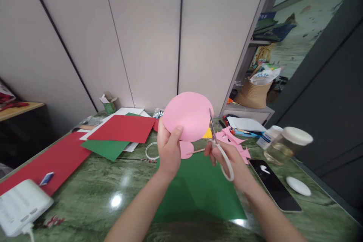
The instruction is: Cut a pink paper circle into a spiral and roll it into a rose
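pink disc (189,113) is mid-frame, held up off the table (99,196) in l. hand (169,140): thumb flat on near face, other fingers behind it, so pinched firmly. its flat face is turned to the cam; looks oval, long axis approx. horiz. thin matte paper, smooth, rounded edge.

r. hand (227,159), just r. of ctr, has its fingers curled round the handle of the scissors (214,132), gripping them. scissors' long axis is steep: white plastic loop at lower r., metal blades pointing up + slightly l., tip at disc's r. edge. can't tell how far apart the blades are.

below pink disc: small disc (186,149), also pink paper, w/ a thin wood stick (200,151) lying nearly horiz. from it twd r. hand. green sheet (198,200), flat + matte, fills btm ctr. r. of ctr: pink scraps (231,138), jagged w/ curved edges.

l. of ctr: red sheet (121,128), flat w/ straight edges, over green + white ones. table is glossy, green-streaked like marble.

lower r.: phone (275,185), black glass, long axis slanting from upper l. to lower r.; above it a clear jar (283,147) w/ white lid + pale yellowish liquid. upper r.: tan basket (252,93), ribbed sides. upper ctr: cupboard (141,45), plain pale panels.
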### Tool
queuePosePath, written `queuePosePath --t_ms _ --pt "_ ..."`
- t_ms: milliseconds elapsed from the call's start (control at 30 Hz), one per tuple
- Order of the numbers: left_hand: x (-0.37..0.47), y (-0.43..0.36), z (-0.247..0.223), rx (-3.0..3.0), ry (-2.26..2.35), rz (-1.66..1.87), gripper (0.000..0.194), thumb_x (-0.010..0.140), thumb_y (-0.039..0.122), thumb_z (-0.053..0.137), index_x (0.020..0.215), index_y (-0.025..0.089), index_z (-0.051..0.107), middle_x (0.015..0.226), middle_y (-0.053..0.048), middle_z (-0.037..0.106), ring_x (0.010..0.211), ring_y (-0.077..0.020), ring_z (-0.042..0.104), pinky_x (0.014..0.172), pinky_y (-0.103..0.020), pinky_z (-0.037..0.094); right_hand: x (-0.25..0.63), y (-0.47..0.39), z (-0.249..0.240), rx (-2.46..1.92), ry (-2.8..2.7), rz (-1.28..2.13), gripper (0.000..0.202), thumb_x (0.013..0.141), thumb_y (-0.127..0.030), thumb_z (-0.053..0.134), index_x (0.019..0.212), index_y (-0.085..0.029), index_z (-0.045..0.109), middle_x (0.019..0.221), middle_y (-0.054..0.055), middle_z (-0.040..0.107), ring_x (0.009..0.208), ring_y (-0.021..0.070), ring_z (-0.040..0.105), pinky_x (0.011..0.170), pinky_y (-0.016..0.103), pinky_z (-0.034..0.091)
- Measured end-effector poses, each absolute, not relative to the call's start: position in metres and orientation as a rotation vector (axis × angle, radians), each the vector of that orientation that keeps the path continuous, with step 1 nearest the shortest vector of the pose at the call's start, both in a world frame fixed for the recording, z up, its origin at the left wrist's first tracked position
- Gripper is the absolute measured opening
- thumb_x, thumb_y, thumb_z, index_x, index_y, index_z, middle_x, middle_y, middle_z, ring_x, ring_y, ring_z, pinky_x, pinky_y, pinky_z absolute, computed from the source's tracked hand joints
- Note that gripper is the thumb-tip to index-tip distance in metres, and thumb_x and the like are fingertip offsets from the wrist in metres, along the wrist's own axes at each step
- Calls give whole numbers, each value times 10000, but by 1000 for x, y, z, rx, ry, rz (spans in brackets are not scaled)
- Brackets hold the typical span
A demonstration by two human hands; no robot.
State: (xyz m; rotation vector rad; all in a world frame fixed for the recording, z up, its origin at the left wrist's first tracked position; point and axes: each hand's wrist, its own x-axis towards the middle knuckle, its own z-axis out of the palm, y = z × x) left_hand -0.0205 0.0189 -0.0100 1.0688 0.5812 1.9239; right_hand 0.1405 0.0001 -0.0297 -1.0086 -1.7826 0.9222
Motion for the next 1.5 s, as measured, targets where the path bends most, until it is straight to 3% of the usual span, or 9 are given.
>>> queuePosePath --t_ms 467,667,900,1267,1500 --pt "-21 17 -5 1080 625 1979 204 836 272 561 1032 227 527 1076 -52 578 1073 -188 540 913 -310 462 140 0 -31 -1060 -1794 938 435 882 -555 417 717 -170 537 550 -28 454 529 125 439 511 245 323" --pt "-22 19 -8 1031 617 1979 293 834 248 541 1127 245 518 1151 -57 569 1111 -197 526 962 -333 438 139 0 -31 -1046 -1807 922 458 866 -582 427 708 -168 541 555 -29 440 525 120 429 505 241 326" --pt "-22 17 -7 1044 589 1928 308 813 232 533 1121 232 516 1102 -68 579 1075 -217 543 926 -348 466 140 0 -29 -1054 -1839 864 471 861 -603 407 759 -168 555 593 -2 472 555 140 432 492 251 325" --pt "-22 17 -5 1057 611 1968 158 844 251 548 1000 226 543 1063 -35 571 1040 -168 537 917 -297 441 140 0 -31 -1029 -1816 919 480 867 -609 395 747 -170 549 561 -21 453 530 132 434 504 247 332" --pt "-23 17 -4 1057 664 2012 156 847 275 538 995 225 534 1023 -46 580 1049 -188 543 910 -319 458 138 -1 -28 -1075 -1829 894 506 860 -623 392 689 -172 547 538 -15 469 521 135 455 504 249 350"
